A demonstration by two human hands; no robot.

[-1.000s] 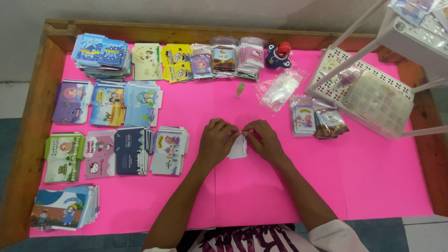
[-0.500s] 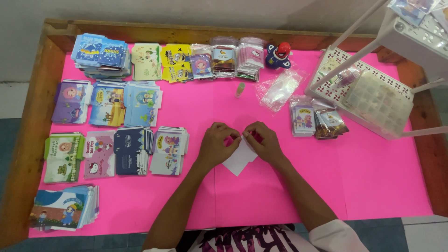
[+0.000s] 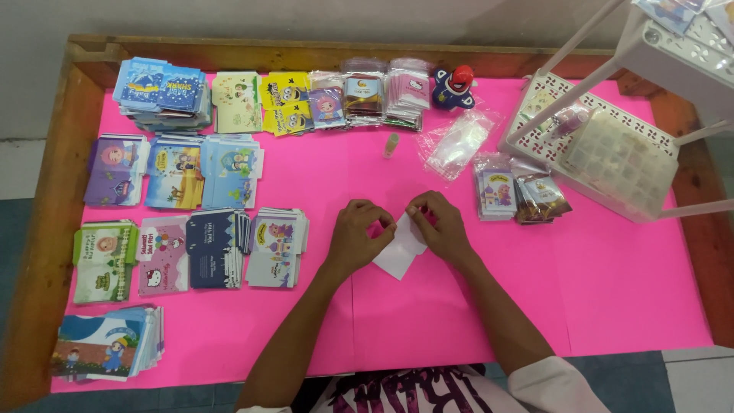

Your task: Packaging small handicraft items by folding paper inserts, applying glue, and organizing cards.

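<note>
While both forearms reach up from the lower edge of the view, the left hand point(image 3: 358, 233) and the right hand point(image 3: 437, 223) meet over the middle of the pink-covered table point(image 3: 627, 306), each with its grip pinched narrow on the upper edge of a small white paper piece point(image 3: 401, 254). It lies flat on the pink sheet between and just below the hands, turned like a diamond, its long axis running from the fingers down toward the person and its lower corner pointing at the near edge. Left of the hands lie fanned stacks of small printed envelopes point(image 3: 218, 248) in green, pink, navy and pale lilac, with a blue stack at the near left corner. To the right, two small packets point(image 3: 521, 195) sit beside a white plastic rack point(image 3: 612, 157). Farther off, a clear plastic bag point(image 3: 457, 141) lies near a blue and red toy figure point(image 3: 454, 86), and a row of yellow, blue and pink packs lines the far edge.
</note>
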